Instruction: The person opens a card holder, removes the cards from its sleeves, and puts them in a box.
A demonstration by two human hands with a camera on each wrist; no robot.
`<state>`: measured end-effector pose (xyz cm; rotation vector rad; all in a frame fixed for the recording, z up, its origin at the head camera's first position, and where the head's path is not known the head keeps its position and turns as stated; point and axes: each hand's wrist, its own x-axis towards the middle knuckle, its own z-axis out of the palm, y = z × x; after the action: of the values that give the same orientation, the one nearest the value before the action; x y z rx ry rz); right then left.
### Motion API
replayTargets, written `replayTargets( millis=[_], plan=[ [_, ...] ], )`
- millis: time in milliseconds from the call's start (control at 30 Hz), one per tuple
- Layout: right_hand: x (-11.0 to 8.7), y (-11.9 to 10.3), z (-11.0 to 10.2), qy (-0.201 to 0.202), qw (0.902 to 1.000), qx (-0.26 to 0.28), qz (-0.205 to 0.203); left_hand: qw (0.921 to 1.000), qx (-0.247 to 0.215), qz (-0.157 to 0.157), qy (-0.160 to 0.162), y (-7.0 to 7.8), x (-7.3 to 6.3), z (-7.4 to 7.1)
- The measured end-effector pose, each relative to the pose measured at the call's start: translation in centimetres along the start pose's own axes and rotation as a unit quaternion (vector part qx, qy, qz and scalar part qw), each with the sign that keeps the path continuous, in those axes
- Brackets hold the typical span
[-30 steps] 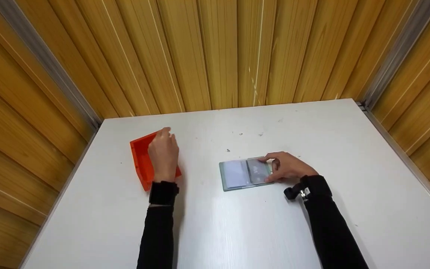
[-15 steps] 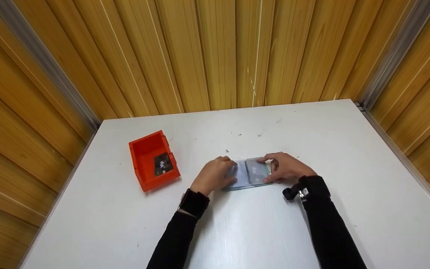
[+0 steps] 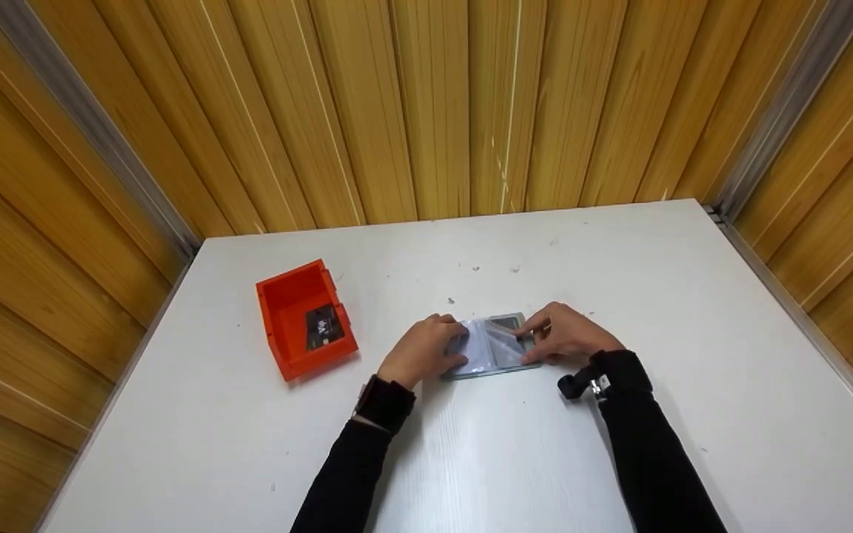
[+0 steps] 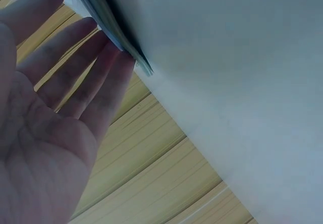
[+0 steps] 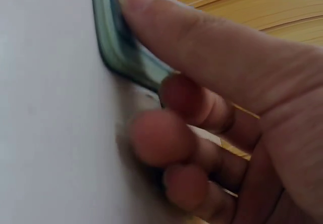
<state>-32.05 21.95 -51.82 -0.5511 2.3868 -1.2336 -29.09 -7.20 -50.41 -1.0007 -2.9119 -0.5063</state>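
Note:
An opened card holder (image 3: 480,355) with clear sleeve pages and a pale green cover lies on the white table. My left hand (image 3: 426,348) rests over its left side, fingertips at the far edge and thumb near the front. In the left wrist view those fingers (image 4: 108,88) are nearly straight against the holder's edge. My right hand (image 3: 563,333) pinches the clear right-hand page, which is creased diagonally, with a darker layer showing beneath. The right wrist view shows the thumb (image 5: 166,24) on top at the rounded green corner and the other fingers curled below.
A red plastic bin (image 3: 286,363) stands to the left of the card holder. Inside it lies a black card (image 3: 323,326) with light lettering. Wood-patterned panels (image 3: 426,111) wall the table's back and sides.
My left hand has moved from over the red bin to the holder's left side, uncovering the black card. The right-hand page, flat before, is now creased as my right fingers pull it leftward.

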Motion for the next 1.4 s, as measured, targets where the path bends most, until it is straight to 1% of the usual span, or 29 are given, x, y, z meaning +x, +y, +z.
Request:
replayTargets(
  millis=[167, 267, 333, 433, 500, 567, 633, 700, 767, 800, 867, 933, 1000, 1033, 1100, 1233, 1300, 1400],
  plan=[
    [0.2, -0.3, 0.2, 0.015, 0.9998, -0.007, -0.012, 0.9998, -0.009, -0.018, -0.008, -0.1, 0.2, 0.1],
    [0.3, -0.4, 0.2, 0.014, 0.9993, -0.015, -0.032, 0.9993, -0.019, -0.029, -0.013, -0.2, 0.3, -0.1],
    [0.4, -0.6, 0.3, 0.005, 0.9988, -0.018, -0.045, 0.999, -0.027, -0.035, -0.004, -0.2, 0.3, -0.5],
    [0.6, -1.2, 0.7, -0.017, 0.9978, -0.014, -0.063, 0.9975, -0.041, -0.044, 0.037, -0.2, 0.4, -1.3],
    [0.8, -1.7, 1.1, -0.041, 0.9972, 0.004, -0.063, 0.9949, -0.051, -0.046, 0.074, -0.1, 0.5, -1.8],
    [1.0, -2.2, 1.6, -0.064, 0.996, 0.012, -0.062, 0.9921, -0.057, -0.042, 0.103, 0.1, 0.6, -2.2],
    [1.2, -2.8, 2.1, -0.082, 0.9948, 0.001, -0.061, 0.9912, -0.056, -0.034, 0.115, 0.3, 0.6, -2.4],
    [1.4, -3.1, 2.6, -0.092, 0.9932, -0.024, -0.067, 0.9927, -0.048, -0.023, 0.108, 0.5, 0.6, -2.2],
    [1.5, -3.4, 3.0, -0.091, 0.992, -0.049, -0.072, 0.9952, -0.035, -0.016, 0.09, 0.6, 0.6, -1.9],
    [1.5, -3.5, 3.1, -0.088, 0.9916, -0.059, -0.073, 0.9965, -0.029, -0.017, 0.076, 0.7, 0.6, -1.6],
    [1.4, -3.5, 3.2, -0.079, 0.992, -0.067, -0.072, 0.9986, -0.02, -0.029, 0.04, 0.8, 0.6, -1.1],
    [1.4, -3.4, 3.1, -0.068, 0.9936, -0.065, -0.064, 0.9988, -0.012, -0.046, 0.005, 1.0, 0.5, -0.7],
    [1.2, -3.2, 2.8, -0.057, 0.9951, -0.061, -0.054, 0.9979, -0.004, -0.06, -0.022, 1.2, 0.4, -0.4],
    [1.1, -3.0, 2.7, -0.052, 0.9955, -0.061, -0.052, 0.9976, 0.002, -0.062, -0.032, 1.2, 0.4, -0.4],
    [1.0, -2.7, 2.4, -0.044, 0.9957, -0.065, -0.049, 0.9976, 0.017, -0.056, -0.039, 1.3, 0.4, -0.4],
    [0.9, -2.1, 1.8, -0.032, 0.996, -0.073, -0.039, 0.9979, 0.04, -0.035, -0.037, 1.3, 0.3, -0.3],
    [0.8, -1.8, 1.4, -0.026, 0.9968, -0.069, -0.029, 0.998, 0.045, -0.031, -0.033, 1.3, 0.2, -0.4],
    [0.4, -1.3, 0.9, -0.015, 0.9983, -0.056, -0.004, 0.9978, 0.045, -0.033, -0.035, 1.3, 0.1, -0.3]
  ],
)
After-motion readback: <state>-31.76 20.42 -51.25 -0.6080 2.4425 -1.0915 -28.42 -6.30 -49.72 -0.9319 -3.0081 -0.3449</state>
